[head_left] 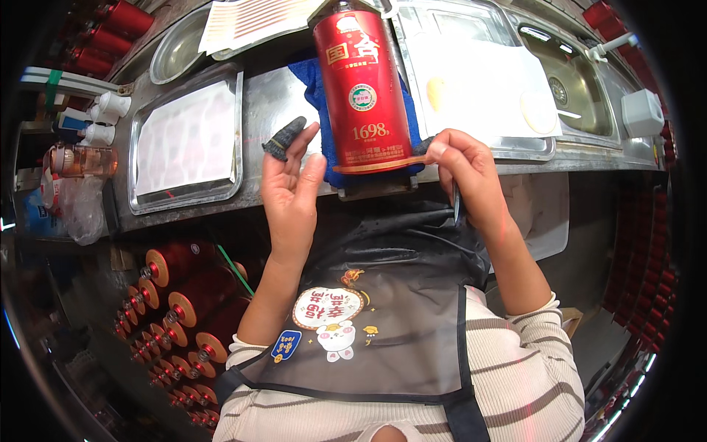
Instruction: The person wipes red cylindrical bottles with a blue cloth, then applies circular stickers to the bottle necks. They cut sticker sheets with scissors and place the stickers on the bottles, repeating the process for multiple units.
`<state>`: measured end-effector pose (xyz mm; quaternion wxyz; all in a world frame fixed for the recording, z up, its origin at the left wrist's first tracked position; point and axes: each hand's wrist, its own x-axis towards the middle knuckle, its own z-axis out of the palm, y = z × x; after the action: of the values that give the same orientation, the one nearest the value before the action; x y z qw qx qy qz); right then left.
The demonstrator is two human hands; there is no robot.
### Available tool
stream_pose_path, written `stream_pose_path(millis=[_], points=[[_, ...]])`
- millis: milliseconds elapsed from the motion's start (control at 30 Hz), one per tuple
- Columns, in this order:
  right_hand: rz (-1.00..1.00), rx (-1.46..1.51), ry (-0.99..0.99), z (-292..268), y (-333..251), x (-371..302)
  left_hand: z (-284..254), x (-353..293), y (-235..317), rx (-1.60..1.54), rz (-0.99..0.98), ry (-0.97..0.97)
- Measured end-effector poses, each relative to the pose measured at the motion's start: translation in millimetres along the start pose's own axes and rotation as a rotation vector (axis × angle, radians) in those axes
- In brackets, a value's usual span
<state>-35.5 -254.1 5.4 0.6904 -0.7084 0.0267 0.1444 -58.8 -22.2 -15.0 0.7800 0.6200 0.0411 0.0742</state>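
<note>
Presently, a red bottle (pixel 362 81) lies on its side on a blue cloth (pixel 318 88) spread over the metal counter (pixel 276 103), its base end toward the person and lying between the two hands.

Left hand (pixel 291 193): open, fingers spread and raised, holding nothing. A dark rubber finger cover (pixel 283 138) sits on the forefinger. The fingertips are just beside the left side of the bottle's base; actual contact cannot be confirmed.

Right hand (pixel 465 173): fingers curled and pinched at the right edge of the bottle's base, on a thin gold band (pixel 379 166) that runs across that end. A slim dark tool (pixel 456 200) is gripped in the same hand and points down from the palm.

Surroundings: a shallow metal tray (pixel 234 121) with a pale sheet lies beyond and left of the left hand. A second tray (pixel 524 149) with white paper lies beyond the right hand, with a sink (pixel 582 81) farther right. Red bottles are stacked in rows (pixel 184 302) below the left forearm. The person wears a dark apron (pixel 390 324) over a striped top.
</note>
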Motion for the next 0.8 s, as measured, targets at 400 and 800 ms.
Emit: stream_pose_path(millis=[400,800], points=[[-0.040,-0.073,0.008,19.4,5.7,2.0,15.6,3.5,-5.9,-0.060,-0.011,-0.187],[-0.031,-0.016,-0.037,19.2,3.4,1.2,17.1,2.3,-6.6,-0.039,-0.006,-0.168]])
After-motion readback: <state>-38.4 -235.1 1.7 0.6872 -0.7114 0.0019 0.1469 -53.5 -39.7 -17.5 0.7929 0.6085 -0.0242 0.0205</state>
